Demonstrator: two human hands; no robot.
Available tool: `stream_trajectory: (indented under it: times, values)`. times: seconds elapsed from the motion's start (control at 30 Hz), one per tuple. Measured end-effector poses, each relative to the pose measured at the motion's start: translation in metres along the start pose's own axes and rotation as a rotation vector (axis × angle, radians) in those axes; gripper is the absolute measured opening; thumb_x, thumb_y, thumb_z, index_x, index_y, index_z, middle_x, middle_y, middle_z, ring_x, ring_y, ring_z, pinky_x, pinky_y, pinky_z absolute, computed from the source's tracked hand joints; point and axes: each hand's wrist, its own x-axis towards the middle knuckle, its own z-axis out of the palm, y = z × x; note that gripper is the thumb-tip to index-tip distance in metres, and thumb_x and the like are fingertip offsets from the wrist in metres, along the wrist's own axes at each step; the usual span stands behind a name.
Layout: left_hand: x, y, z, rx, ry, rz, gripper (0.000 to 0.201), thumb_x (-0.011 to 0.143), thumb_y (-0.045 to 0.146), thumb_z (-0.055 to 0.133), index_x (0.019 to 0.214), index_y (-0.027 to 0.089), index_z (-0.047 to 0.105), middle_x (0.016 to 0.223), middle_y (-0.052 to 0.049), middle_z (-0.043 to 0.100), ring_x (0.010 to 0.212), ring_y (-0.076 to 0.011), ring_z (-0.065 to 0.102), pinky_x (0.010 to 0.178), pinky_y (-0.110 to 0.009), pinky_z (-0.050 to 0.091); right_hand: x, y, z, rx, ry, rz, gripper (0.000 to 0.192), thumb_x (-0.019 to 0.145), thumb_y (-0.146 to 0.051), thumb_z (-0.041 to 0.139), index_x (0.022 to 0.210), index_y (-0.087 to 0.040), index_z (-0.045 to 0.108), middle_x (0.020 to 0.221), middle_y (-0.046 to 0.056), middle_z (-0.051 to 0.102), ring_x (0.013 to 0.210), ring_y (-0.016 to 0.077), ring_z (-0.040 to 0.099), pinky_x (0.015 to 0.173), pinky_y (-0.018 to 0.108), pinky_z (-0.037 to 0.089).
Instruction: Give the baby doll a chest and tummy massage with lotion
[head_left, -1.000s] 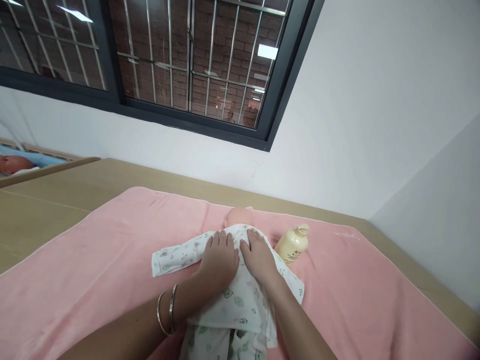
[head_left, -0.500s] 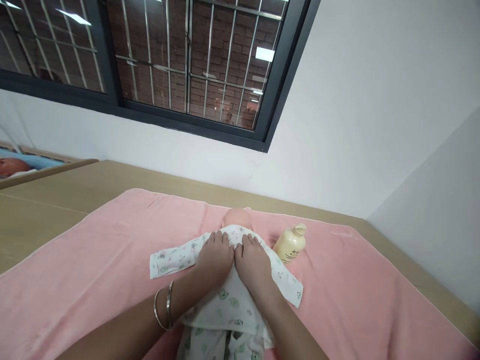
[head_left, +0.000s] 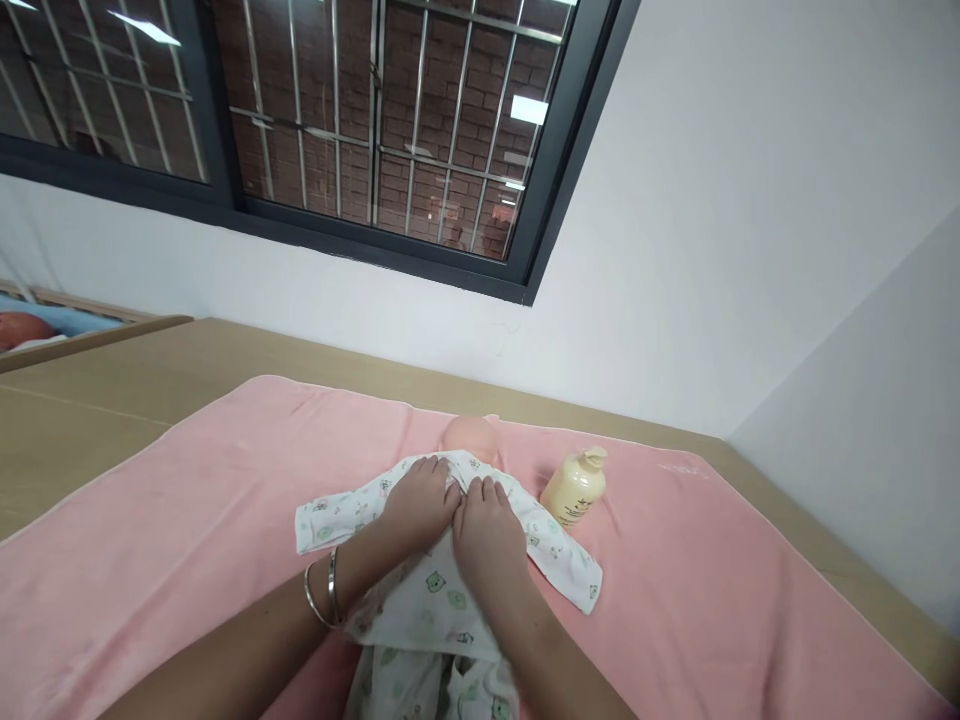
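Note:
A white baby shirt (head_left: 431,595) with small green animal prints covers what looks like a baby doll (head_left: 471,438), lying on its back with its bald head away from me. Both sleeves stretch out to the sides. On the upper chest, my left hand (head_left: 420,500) has its fingers bent and pinched on the shirt cloth. My right hand (head_left: 489,530) grips the same part of the front, its thumb beside the left one. The fingertips partly hide the cloth between them. Matching printed trousers (head_left: 405,685) show below the shirt's hem.
A pale yellow pump bottle (head_left: 576,488) stands tilted in view to the right of the doll. Under everything lies a pink blanket (head_left: 187,520) on a wooden surface (head_left: 97,400). A white wall and barred window (head_left: 390,130) rise behind. At far left, another doll-like head (head_left: 22,328) lies on blue cloth.
Both hands have drawn slightly back toward me on the chest. The fingers, flatter before, are now bent and gathered on the shirt cloth.

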Motion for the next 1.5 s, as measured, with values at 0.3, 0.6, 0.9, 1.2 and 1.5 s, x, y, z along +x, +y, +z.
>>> stream_trajectory:
  times: [0.3,0.6,0.9,1.2,1.5]
  values:
    - [-0.011,0.026,-0.001,0.133,0.013,-0.014,0.035,0.099,0.018,0.039,0.117,0.006,0.066,0.117,-0.026,0.069,0.113,-0.0362,0.064,0.101,-0.054,0.047,0.024,0.037,0.000,0.263,-0.022,0.119,0.046,0.101,-0.027,0.044,0.140,-0.008,0.059,0.144,0.017,0.061,0.138,0.0299,0.050,0.119,0.042,0.032]
    - [0.006,0.005,-0.011,-0.126,-0.056,-0.130,0.030,0.099,0.029,0.043,0.107,0.014,0.068,0.108,-0.015,0.074,0.104,-0.0297,0.067,0.095,-0.044,0.051,0.008,0.009,0.002,0.095,-0.081,0.153,0.053,0.106,-0.024,0.030,0.149,0.001,0.047,0.154,0.025,0.048,0.146,0.0355,0.042,0.120,0.050,0.031]
    - [-0.004,0.010,-0.003,-0.002,-0.022,-0.047,0.026,0.099,0.024,0.041,0.100,0.016,0.066,0.104,-0.018,0.070,0.104,-0.0321,0.064,0.094,-0.049,0.049,0.014,0.025,0.001,0.275,-0.063,0.098,0.053,0.104,-0.028,0.038,0.151,-0.008,0.049,0.157,0.016,0.048,0.149,0.0314,0.039,0.124,0.045,0.029]
    - [-0.006,0.015,0.007,0.212,0.080,0.009,0.032,0.101,0.017,0.036,0.103,0.010,0.068,0.099,-0.017,0.071,0.097,-0.0302,0.064,0.089,-0.048,0.051,0.019,0.028,0.007,0.303,-0.065,0.127,0.057,0.103,-0.029,0.036,0.154,-0.005,0.044,0.161,0.018,0.041,0.153,0.0319,0.032,0.126,0.049,0.021]
    - [-0.007,0.016,0.008,0.243,0.095,0.017,0.029,0.101,0.019,0.039,0.102,0.011,0.068,0.099,-0.017,0.070,0.097,-0.0296,0.065,0.089,-0.046,0.050,0.020,0.029,0.010,0.292,-0.064,0.138,0.057,0.103,-0.030,0.037,0.154,-0.005,0.043,0.161,0.018,0.041,0.153,0.0307,0.032,0.126,0.048,0.021]
